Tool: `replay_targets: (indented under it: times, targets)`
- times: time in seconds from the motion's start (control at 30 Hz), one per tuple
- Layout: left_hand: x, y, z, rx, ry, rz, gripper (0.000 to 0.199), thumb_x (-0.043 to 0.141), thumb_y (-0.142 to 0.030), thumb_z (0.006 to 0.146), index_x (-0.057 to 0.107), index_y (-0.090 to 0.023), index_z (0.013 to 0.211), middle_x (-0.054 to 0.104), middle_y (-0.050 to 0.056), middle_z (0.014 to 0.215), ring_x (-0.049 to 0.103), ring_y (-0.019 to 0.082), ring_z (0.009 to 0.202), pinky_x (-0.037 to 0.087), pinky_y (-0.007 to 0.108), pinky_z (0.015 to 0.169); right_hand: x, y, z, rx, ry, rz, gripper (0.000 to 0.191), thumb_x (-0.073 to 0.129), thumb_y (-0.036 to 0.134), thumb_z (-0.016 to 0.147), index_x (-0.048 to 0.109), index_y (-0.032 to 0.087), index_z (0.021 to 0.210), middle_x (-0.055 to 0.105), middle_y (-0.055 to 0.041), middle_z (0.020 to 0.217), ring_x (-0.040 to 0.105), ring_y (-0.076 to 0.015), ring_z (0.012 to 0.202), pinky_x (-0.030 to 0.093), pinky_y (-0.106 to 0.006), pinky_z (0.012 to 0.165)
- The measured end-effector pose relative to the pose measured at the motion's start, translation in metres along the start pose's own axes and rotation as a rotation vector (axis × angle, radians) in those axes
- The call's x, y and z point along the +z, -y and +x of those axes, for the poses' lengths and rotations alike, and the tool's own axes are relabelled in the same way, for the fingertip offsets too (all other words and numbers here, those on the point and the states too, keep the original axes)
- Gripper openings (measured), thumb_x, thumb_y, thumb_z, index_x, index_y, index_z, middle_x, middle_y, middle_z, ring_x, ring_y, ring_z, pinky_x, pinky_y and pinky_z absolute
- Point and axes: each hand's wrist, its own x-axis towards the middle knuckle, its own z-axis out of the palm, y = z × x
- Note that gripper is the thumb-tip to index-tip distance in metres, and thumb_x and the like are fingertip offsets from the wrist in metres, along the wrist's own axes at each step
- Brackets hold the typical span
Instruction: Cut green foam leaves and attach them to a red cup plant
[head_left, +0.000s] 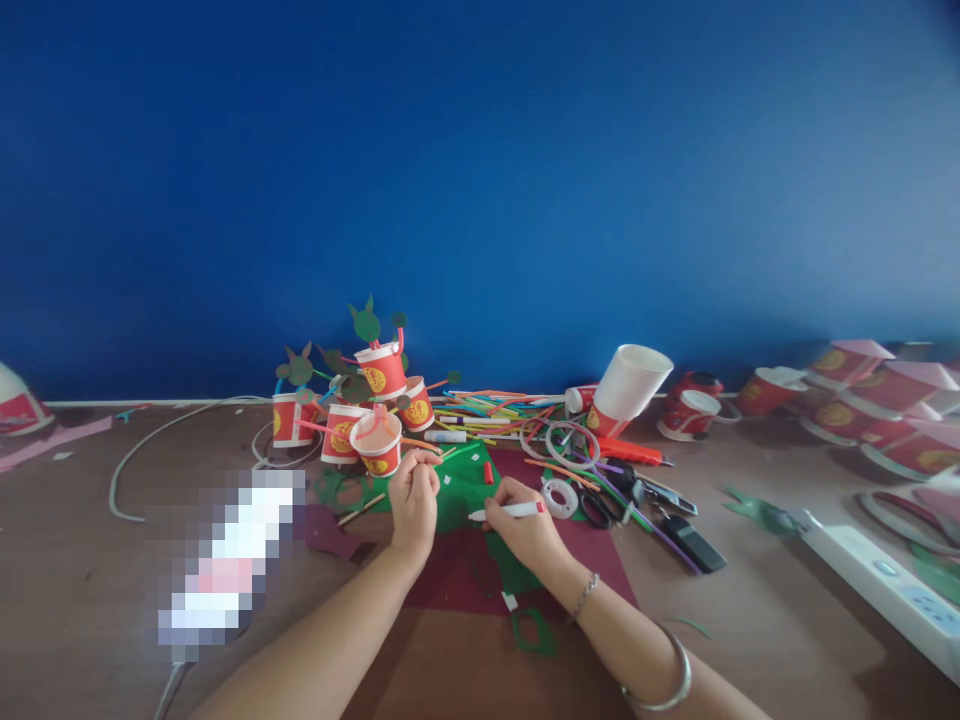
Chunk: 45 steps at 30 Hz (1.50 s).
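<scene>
My right hand (521,525) grips a white marker (517,510) with a red end, its tip pointing left over the green paper (465,495). The red cap (488,472) lies apart on that paper. My left hand (414,505) is closed at the left part of the paper; what its fingers hold, if anything, I cannot make out. Just behind it stands a red and white paper cup (377,443) with a straw-like strip on it. Dark red paper (600,560) spreads under the green sheet. Green scraps, one a cut-out frame (533,632), lie nearer me.
Cup figures with green paper heads (367,325) stand back left. Coloured straws (487,410), stacked cups (628,390), a tape roll (559,498), scissors (598,508) and an orange-red tool (634,452) lie behind and right. A power strip (885,580) sits far right; a blurred-out object (232,570) lies left.
</scene>
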Motion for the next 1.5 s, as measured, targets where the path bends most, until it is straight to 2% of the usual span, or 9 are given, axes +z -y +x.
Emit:
replay_targets:
  times: [0.3, 0.53, 1.5]
  targets:
    - [0.0003, 0.0007, 0.0006, -0.006, 0.003, -0.026, 0.014, 0.040, -0.016, 0.073, 0.051, -0.018, 0.065, 0.035, -0.008, 0.044, 0.031, 0.007, 0.039, 0.022, 0.018, 0.039, -0.0003, 0.0006, 0.0003, 0.035, -0.025, 0.080, 0.016, 0.051, 0.025, 0.072, 0.045, 0.021, 0.058, 0.063, 0.0001, 0.053, 0.052, -0.0128, 0.048, 0.035, -0.020, 0.043]
    - [0.0003, 0.0005, 0.0009, 0.000, -0.003, -0.020, 0.014, 0.041, -0.015, 0.073, 0.052, -0.018, 0.065, 0.035, -0.008, 0.043, 0.031, 0.007, 0.039, 0.022, 0.018, 0.039, 0.0001, -0.0027, 0.0015, 0.002, -0.022, 0.011, 0.015, 0.051, 0.024, 0.072, 0.046, 0.021, 0.058, 0.064, -0.0001, 0.055, 0.052, -0.0127, 0.049, 0.034, -0.021, 0.044]
    - [-0.0002, 0.0007, 0.0006, -0.005, -0.003, -0.006, 0.014, 0.040, -0.016, 0.073, 0.052, -0.019, 0.065, 0.035, -0.008, 0.044, 0.032, 0.008, 0.039, 0.022, 0.019, 0.039, 0.0005, -0.0017, 0.0015, -0.013, -0.009, 0.022, 0.018, 0.052, 0.024, 0.073, 0.046, 0.021, 0.056, 0.064, -0.0001, 0.053, 0.054, -0.0132, 0.050, 0.036, -0.021, 0.046]
